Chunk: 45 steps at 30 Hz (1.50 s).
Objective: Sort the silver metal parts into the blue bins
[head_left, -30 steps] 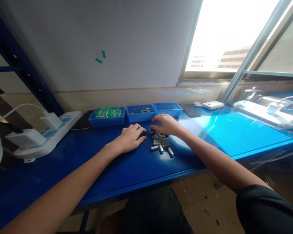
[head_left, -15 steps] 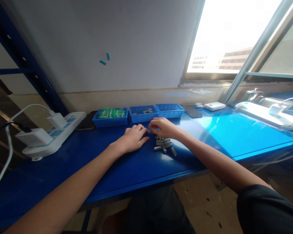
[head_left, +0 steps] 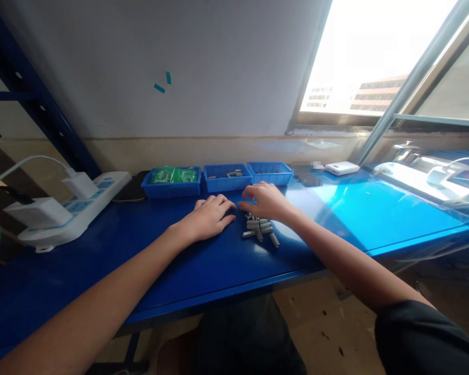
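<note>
My left hand rests on the blue tabletop, palm down, with fingers stretched out and thumb apart. I see nothing in it. My right hand hovers just behind a small pile of grey metal cylinders, its fingers bent and a gap showing between thumb and forefinger. Part of the pile lies beneath this hand and is hidden. The cylinders lie loosely, some across one another, and one sits slightly apart at the right front. Between the two sets of fingertips is a narrow gap.
Behind my hands stand three blue bins: one with green packets, a middle bin and a right bin with small metal parts. A white power strip with plugs and cables lies left. A white box-shaped device sits at the back right.
My right hand's thumb and forefinger have moved apart from a closer pinch. My left hand stays nearly in place on the table. The whole view has shifted slightly.
</note>
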Motion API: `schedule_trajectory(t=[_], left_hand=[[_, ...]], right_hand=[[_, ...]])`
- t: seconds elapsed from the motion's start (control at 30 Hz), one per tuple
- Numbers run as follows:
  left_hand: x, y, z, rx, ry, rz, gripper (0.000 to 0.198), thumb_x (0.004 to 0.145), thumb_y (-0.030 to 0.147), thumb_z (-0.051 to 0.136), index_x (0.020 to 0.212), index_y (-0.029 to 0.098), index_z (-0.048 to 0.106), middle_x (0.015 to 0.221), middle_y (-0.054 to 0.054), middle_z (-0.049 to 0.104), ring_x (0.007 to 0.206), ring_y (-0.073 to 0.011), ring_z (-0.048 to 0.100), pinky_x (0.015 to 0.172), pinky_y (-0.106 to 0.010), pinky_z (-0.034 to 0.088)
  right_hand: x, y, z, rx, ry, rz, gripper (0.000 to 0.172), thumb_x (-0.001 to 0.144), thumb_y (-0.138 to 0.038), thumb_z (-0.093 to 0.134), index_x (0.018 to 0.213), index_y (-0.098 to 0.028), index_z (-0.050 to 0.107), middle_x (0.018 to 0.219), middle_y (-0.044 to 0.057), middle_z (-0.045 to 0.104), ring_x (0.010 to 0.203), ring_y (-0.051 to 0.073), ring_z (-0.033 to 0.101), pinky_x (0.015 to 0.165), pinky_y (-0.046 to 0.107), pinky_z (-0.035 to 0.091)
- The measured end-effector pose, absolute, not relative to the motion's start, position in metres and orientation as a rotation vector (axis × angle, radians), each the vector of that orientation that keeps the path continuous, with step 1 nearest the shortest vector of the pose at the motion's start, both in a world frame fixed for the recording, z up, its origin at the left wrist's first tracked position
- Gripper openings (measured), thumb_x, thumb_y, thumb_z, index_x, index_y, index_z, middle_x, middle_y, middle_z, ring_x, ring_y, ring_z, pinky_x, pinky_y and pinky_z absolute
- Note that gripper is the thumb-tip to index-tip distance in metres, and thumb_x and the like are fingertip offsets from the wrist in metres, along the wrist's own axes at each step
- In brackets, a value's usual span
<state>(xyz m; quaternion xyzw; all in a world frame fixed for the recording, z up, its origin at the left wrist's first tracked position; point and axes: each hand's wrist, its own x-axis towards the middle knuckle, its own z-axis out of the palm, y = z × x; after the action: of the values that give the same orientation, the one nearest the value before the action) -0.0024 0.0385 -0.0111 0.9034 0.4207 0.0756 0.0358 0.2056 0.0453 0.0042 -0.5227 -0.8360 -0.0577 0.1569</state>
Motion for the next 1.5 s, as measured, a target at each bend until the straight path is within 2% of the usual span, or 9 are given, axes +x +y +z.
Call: schedule_trajectory(t=[0.1,0.23,0.47,0.6,0.8,0.93,1.13,1.37,1.5], left_hand=[[-0.003,0.039,-0.011,2.795,1.294,0.207,0.04,0.095,0.047,0.032,0.121,0.024,0.052,0.12,-0.009,0.054,0.113,-0.0279,0.048,0.091,-0.044,0.038],[-0.002,0.038,-0.011,2.8,1.272,0.198,0.041,0.095,0.046,0.032,0.123,0.023,0.051,0.12,-0.009,0.054,0.114,-0.0278,0.048,0.093,-0.045,0.038],[-0.003,0.038,-0.012,2.785,1.266,0.27,0.04,0.094,0.047,0.035,0.123,0.025,0.053,0.122,-0.009,0.055,0.115,-0.0273,0.048,0.095,-0.044,0.037],[-0.005,0.038,-0.013,2.768,1.25,0.268,0.041,0.094,0.047,0.036,0.124,0.025,0.053,0.125,-0.009,0.054,0.116,-0.027,0.048,0.097,-0.045,0.036],[0.003,0.042,-0.014,2.792,1.156,0.468,0.035,0.094,0.039,0.041,0.121,0.022,0.056,0.119,-0.007,0.061,0.113,-0.0248,0.053,0.095,-0.041,0.039],[0.021,0.045,-0.017,2.853,1.111,0.514,0.03,0.092,0.034,0.045,0.115,0.023,0.062,0.117,-0.006,0.064,0.109,-0.0242,0.055,0.092,-0.039,0.041],[0.028,0.058,-0.019,2.703,1.165,0.606,0.022,0.087,0.031,0.051,0.095,0.021,0.069,0.104,-0.004,0.07,0.1,-0.0232,0.06,0.089,-0.036,0.043],[0.005,0.097,-0.014,1.957,1.048,0.949,0.053,0.077,0.062,0.059,0.088,0.011,0.069,0.088,-0.007,0.072,0.084,-0.0221,0.063,0.077,-0.031,0.046],[0.006,0.099,-0.009,1.844,0.982,0.969,0.051,0.077,0.06,0.062,0.086,0.01,0.069,0.089,-0.008,0.071,0.085,-0.0208,0.062,0.08,-0.031,0.046]], right_hand=[[0.188,0.036,-0.002,-1.302,-2.564,-0.04,0.013,0.085,-0.025,0.056,0.091,-0.018,0.065,0.09,0.007,0.068,0.086,0.02,0.061,0.071,0.027,0.039],[0.186,0.04,-0.008,-1.276,-2.555,0.014,0.011,0.083,-0.015,0.054,0.086,-0.016,0.065,0.085,0.007,0.067,0.081,0.018,0.06,0.068,0.025,0.038],[0.2,0.047,0.024,-0.986,-2.125,-0.295,0.016,0.089,-0.02,0.049,0.088,-0.017,0.064,0.086,0.007,0.064,0.084,0.018,0.056,0.078,0.03,0.043],[0.234,0.071,0.045,-1.326,-1.666,-0.542,0.027,0.092,-0.025,0.042,0.097,-0.017,0.067,0.097,0.012,0.065,0.095,0.023,0.055,0.086,0.038,0.042],[0.249,0.077,0.023,-1.793,-2.106,-0.178,0.03,0.084,-0.044,0.056,0.099,-0.023,0.071,0.086,0.005,0.072,0.081,0.021,0.062,0.073,0.03,0.043],[0.224,0.063,0.015,-1.581,-2.235,-0.043,0.027,0.086,-0.04,0.054,0.097,-0.022,0.071,0.081,0.003,0.071,0.074,0.017,0.061,0.066,0.026,0.04],[0.202,0.055,0.006,-1.191,-2.246,0.012,0.02,0.088,-0.025,0.051,0.091,-0.017,0.069,0.08,0.004,0.066,0.076,0.015,0.058,0.071,0.025,0.041],[0.194,0.081,-0.006,-0.793,-2.274,-0.162,0.02,0.089,-0.018,0.049,0.101,-0.016,0.064,0.096,0.01,0.063,0.092,0.02,0.054,0.085,0.033,0.044],[0.195,0.086,-0.006,-0.722,-2.268,-0.254,0.019,0.091,-0.018,0.045,0.098,-0.017,0.063,0.092,0.01,0.063,0.088,0.02,0.054,0.083,0.034,0.046]])
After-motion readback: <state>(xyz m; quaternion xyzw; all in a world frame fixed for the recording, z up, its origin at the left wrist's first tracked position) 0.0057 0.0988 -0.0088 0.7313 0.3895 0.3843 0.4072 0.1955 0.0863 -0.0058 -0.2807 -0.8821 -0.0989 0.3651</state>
